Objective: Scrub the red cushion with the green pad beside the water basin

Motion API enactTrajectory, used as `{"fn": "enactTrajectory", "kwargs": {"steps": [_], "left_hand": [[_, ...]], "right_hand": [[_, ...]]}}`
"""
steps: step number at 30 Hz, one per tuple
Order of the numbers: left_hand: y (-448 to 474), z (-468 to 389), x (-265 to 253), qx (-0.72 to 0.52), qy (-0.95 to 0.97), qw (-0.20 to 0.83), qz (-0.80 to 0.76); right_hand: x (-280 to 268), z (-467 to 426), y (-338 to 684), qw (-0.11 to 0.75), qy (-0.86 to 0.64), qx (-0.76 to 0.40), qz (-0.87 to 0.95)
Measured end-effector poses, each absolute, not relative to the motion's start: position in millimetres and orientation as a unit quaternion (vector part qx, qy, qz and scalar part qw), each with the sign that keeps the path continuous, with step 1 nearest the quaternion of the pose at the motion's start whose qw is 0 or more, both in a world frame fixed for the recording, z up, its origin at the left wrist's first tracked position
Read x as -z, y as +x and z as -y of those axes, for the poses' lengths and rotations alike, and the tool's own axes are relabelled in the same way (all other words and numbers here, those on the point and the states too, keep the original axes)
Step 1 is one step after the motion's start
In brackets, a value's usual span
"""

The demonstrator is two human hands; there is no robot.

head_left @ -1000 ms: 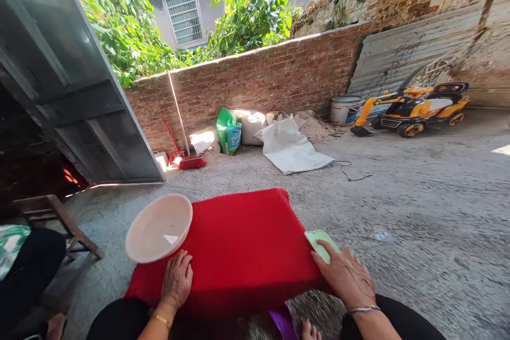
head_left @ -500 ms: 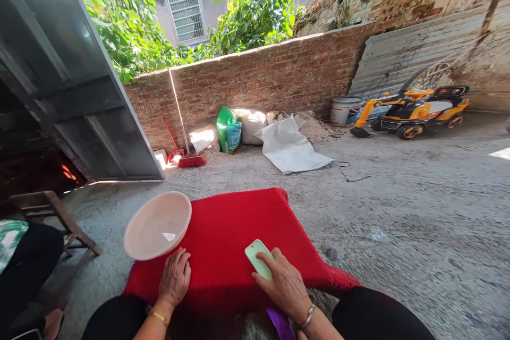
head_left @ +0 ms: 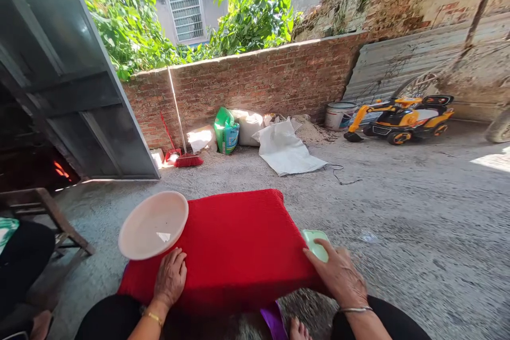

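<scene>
While the left hand [head_left: 171, 275] lies palm down on the near left part of the red cloth [head_left: 235, 244], the right hand [head_left: 340, 273] has a flat green piece [head_left: 313, 238] at the cloth's right edge. The left fingers lie close together, slightly bent, with nothing seen in their grip. Their tips are just beside the rim of the pale basin [head_left: 137, 229]; whether they touch it, I cannot tell. The right hand grips the green piece from above, thumb along its left side and a finger across its top, with the far end in view; the underside is hidden.

For good control, the left hand should probably bear down steadily, since a loose cloth could bunch or creep. Light, even pressure with the green piece held level would likely suit this soft-looking cloth better than digging in with one corner. Where the cloth drops away at the right, easing off seems wise, so that the border is not dragged down. The basin, at the cloth's left side, could be jarred by a careless knock.
</scene>
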State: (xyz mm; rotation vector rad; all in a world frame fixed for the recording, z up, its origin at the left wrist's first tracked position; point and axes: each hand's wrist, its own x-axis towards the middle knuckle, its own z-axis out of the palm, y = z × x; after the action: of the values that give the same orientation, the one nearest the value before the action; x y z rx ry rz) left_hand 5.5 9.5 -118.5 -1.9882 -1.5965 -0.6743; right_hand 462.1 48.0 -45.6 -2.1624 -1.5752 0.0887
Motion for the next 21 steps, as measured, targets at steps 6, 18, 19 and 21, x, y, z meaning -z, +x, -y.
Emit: {"fn": "enactTrajectory", "kwargs": {"steps": [6, 18, 19, 21], "left_hand": [[1.6, -9.9, 119.7, 0.249, -0.730, 0.243, 0.588], [5.6, -10.5, 117.6, 0.257, -0.729, 0.232, 0.590], [6.7, -10.5, 117.7, 0.256, -0.728, 0.230, 0.593], [9.0, -10.5, 118.1, 0.254, -0.725, 0.227, 0.598]], "right_hand": [[59.9, -31.1, 366.3, 0.276, -0.615, -0.016, 0.739], [51.1, -48.8, 458.5, 0.203, -0.805, -0.023, 0.557], [51.1, -50.9, 466.7, 0.204, -0.819, -0.026, 0.536], [52.0, -53.8, 469.2, 0.217, -0.816, -0.024, 0.535]]}}
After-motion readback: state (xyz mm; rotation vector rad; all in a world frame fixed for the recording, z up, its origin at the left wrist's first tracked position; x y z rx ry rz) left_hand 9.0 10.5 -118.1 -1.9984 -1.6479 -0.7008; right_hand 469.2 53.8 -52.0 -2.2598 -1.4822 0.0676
